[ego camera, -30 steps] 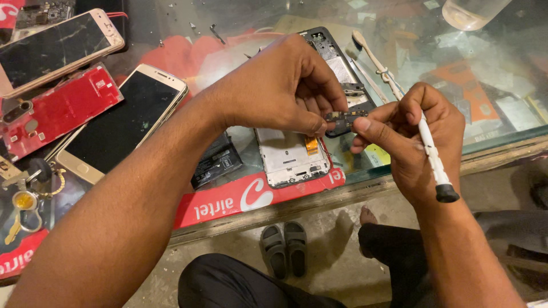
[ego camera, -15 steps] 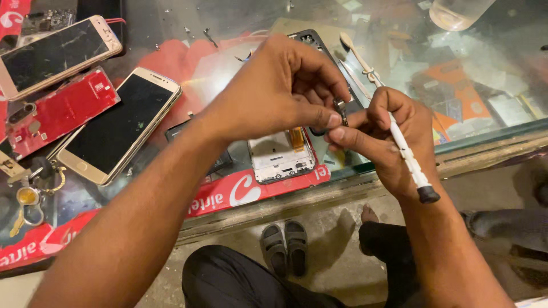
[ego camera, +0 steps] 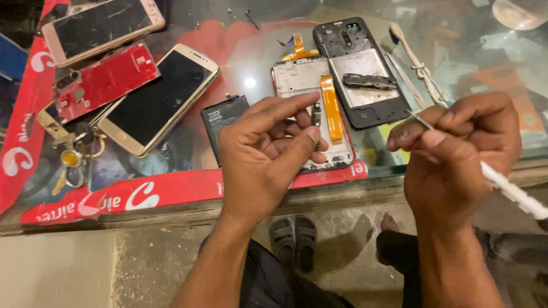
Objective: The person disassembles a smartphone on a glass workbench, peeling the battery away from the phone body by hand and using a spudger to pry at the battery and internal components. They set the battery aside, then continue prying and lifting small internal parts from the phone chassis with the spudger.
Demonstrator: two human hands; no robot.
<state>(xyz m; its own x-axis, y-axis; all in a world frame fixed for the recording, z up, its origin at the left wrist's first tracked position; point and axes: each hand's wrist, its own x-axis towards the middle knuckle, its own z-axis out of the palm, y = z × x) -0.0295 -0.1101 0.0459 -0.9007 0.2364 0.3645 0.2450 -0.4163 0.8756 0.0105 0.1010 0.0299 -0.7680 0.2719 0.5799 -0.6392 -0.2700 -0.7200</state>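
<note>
My left hand (ego camera: 265, 151) hovers over the lower part of an opened phone frame (ego camera: 297, 77) with an orange flex cable (ego camera: 331, 108); its fingers are loosely curled and I see nothing in them. My right hand (ego camera: 456, 154) grips a thin screwdriver with a white handle (ego camera: 514, 191), its metal tip (ego camera: 419, 118) pointing toward the phone parts. A black rear housing (ego camera: 394, 111) lies beside the frame, with a small black bar-shaped part (ego camera: 368, 81) resting on it.
On the glass counter (ego camera: 188, 154) lie a black battery (ego camera: 220, 117), two gold phones (ego camera: 162, 97) (ego camera: 100, 25), a red phone body (ego camera: 105, 80), keys (ego camera: 71, 162) and a toothbrush (ego camera: 414, 63). A red strip (ego camera: 142, 194) runs along the front edge. Sandals (ego camera: 294, 239) sit on the floor below.
Both hands have come apart and drawn back from the phone. The small black part they held together now lies on the black rear housing.
</note>
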